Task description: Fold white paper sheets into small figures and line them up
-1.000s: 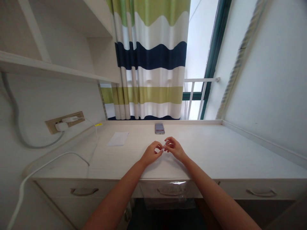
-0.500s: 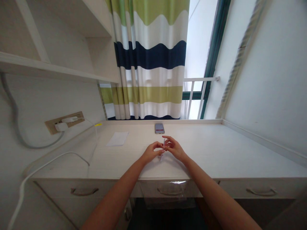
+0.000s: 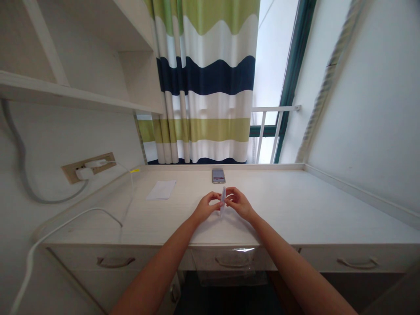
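Note:
Between my two hands a small folded piece of white paper (image 3: 223, 205) stands nearly on edge above the desk. My left hand (image 3: 207, 207) pinches it from the left side, thumb and fingers closed at its middle. My right hand (image 3: 239, 203) grips the same paper from the right, its fingers curled near the upper part. Just beyond the hands a phone (image 3: 218, 175) lies flat with its screen lit. To the left a stack of white paper sheets (image 3: 161, 190) rests on the desk.
The white desk (image 3: 295, 205) has drawers with handles along its front. A clear plastic sheet (image 3: 226, 275) hangs over the middle drawer. White cables run from a wall socket (image 3: 88, 168) at left. A striped curtain (image 3: 219, 74) hangs behind, with shelves above left.
The paper has turned so that more of its face shows between my hands. The fingers of my right hand have shifted slightly; both arms stay in place.

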A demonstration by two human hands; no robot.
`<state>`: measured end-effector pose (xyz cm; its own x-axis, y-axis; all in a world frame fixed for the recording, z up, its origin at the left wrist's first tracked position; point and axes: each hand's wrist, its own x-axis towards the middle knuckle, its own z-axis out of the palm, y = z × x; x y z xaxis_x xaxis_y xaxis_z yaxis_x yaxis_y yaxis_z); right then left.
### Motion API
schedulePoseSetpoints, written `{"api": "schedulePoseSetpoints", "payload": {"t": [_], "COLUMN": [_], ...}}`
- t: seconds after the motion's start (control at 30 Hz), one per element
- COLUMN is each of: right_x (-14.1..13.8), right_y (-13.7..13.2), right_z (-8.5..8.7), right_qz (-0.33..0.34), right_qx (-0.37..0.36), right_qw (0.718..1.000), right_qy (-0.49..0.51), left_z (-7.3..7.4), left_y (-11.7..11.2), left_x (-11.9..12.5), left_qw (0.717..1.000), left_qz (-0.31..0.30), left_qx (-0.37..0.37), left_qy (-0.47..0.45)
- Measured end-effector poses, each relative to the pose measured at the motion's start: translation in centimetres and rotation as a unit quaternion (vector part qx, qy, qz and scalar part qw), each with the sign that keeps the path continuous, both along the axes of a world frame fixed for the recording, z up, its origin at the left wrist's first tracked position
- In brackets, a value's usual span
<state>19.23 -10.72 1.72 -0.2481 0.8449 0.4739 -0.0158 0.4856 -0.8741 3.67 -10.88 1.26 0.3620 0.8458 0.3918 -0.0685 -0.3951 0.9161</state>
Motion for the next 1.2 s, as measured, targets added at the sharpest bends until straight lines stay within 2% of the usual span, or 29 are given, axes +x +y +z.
{"api": "schedulePoseSetpoints", "payload": {"t": [0.17,0.6,0.7,0.8,0.97,1.2], "right_x": [-0.09,-0.04,-0.2,-0.42,-0.56,-0.73], "right_y": [-0.21,-0.18,-0.2,-0.16,-0.08,-0.3], "right_z": [-0.07,-0.41,-0.49,-0.6,-0.66,-0.35], "right_qz": [-0.055,-0.062,-0.076,-0.109,-0.138,-0.149], "right_qx": [0.026,0.047,0.051,0.058,0.07,0.07], "right_qw": [0.997,0.992,0.987,0.979,0.97,0.967], "right_qy": [-0.048,-0.102,-0.13,-0.16,-0.189,-0.196], "left_z": [-0.25,-0.33,-0.35,-0.45,-0.68,-0.8], "left_y": [0.19,0.47,0.51,0.49,0.42,0.45], "left_x": [0.19,-0.09,0.02,0.16,0.25,0.3], "left_qw": [1.0,0.999,0.998,0.997,0.997,0.997], "left_qz": [0.025,0.039,0.048,0.035,0.026,0.013], "left_qx": [0.0,0.002,0.036,0.066,0.062,0.068], "left_qy": [0.0,-0.01,-0.005,0.01,0.042,0.042]}}
